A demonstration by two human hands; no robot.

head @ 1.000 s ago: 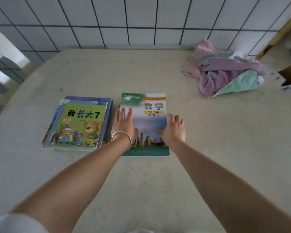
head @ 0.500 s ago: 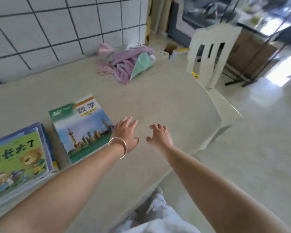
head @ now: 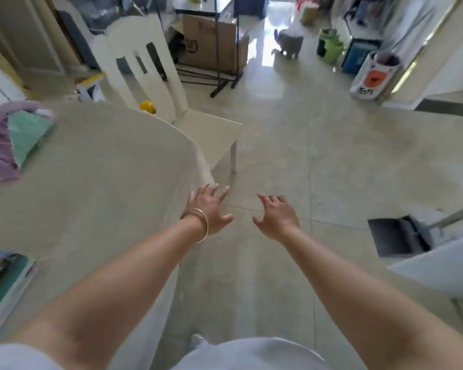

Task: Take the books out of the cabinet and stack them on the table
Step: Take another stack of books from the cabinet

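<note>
My left hand (head: 210,210), with a bangle on the wrist, hovers over the right edge of the beige table (head: 96,188), fingers spread and empty. My right hand (head: 277,217) is out over the floor beside the table, fingers apart, holding nothing. A corner of the green-edged maths book (head: 0,279) shows at the far left edge, lying flat on the table. The other stack of books and the cabinet are out of view.
A heap of pink, purple and green cloths (head: 8,140) lies at the table's far left. A white chair (head: 158,84) stands behind the table. A dustpan (head: 396,236) rests on the floor at right. Cardboard box (head: 211,41), bags and a cat (head: 289,44) sit further back.
The view has swung right from the table to the room. Both hands left the maths book and moved off the table's right edge, empty.
</note>
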